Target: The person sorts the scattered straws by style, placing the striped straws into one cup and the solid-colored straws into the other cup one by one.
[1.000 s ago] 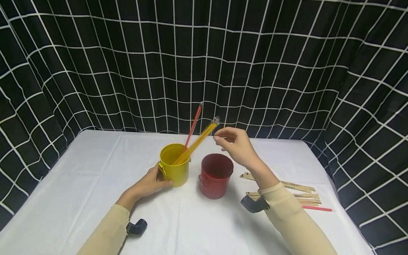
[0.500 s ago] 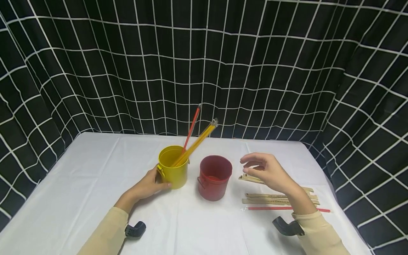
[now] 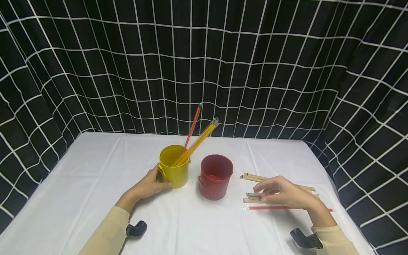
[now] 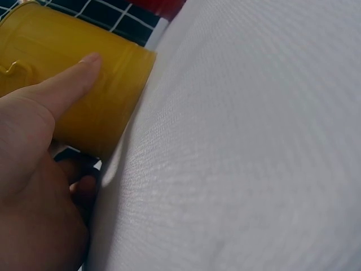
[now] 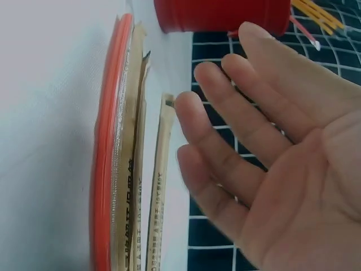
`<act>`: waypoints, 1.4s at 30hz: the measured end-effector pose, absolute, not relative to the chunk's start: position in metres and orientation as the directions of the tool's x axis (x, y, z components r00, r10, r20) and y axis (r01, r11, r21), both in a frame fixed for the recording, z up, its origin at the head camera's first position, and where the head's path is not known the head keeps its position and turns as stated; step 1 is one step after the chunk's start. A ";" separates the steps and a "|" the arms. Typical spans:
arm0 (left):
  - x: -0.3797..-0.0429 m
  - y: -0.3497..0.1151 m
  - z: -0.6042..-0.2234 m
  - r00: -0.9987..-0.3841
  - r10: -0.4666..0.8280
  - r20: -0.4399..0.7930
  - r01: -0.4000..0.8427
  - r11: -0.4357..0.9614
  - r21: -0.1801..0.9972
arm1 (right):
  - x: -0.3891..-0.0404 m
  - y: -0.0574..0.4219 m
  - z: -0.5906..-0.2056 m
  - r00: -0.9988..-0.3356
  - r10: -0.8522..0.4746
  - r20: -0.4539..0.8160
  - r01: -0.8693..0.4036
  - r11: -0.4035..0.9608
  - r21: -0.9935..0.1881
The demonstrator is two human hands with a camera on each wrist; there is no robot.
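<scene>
The left hand (image 3: pixel 146 184) grips the yellow pail (image 3: pixel 178 177), where yellow straws (image 3: pixel 199 141) and a red straw (image 3: pixel 193 124) lean. The right hand (image 3: pixel 287 193), fingers loosely bent, hangs over paper packs (image 3: pixel 251 177) and another red straw (image 3: pixel 267 208). The red pail (image 3: pixel 213 191) stands between.

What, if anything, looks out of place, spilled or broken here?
Nothing looks spilled or broken. One mild oddity: a single red straw leans among yellow straws in the yellow bucket, while the red bucket stands upright alongside with no straw showing. That may be intended.
</scene>
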State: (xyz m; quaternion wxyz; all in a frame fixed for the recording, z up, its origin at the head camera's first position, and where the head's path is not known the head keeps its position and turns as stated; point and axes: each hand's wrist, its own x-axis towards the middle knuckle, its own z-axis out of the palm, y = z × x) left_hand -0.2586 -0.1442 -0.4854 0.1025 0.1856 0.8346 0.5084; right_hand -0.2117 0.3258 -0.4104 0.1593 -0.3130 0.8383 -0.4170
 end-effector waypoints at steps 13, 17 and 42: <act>-0.256 -0.144 -0.487 -0.915 0.403 0.010 0.201 0.435 0.878 | -0.210 0.345 -0.419 -0.739 -0.655 -0.157 -0.356 0.578 -0.734; -0.259 -0.145 -0.484 -0.915 0.403 0.027 0.216 0.432 0.876 | -0.214 0.347 -0.420 -0.738 -0.660 -0.139 -0.379 0.577 -0.723; -0.256 -0.143 -0.482 -0.909 0.416 0.032 0.218 0.408 0.887 | -0.204 0.333 -0.406 -0.840 -0.538 -0.071 -0.362 0.653 -0.665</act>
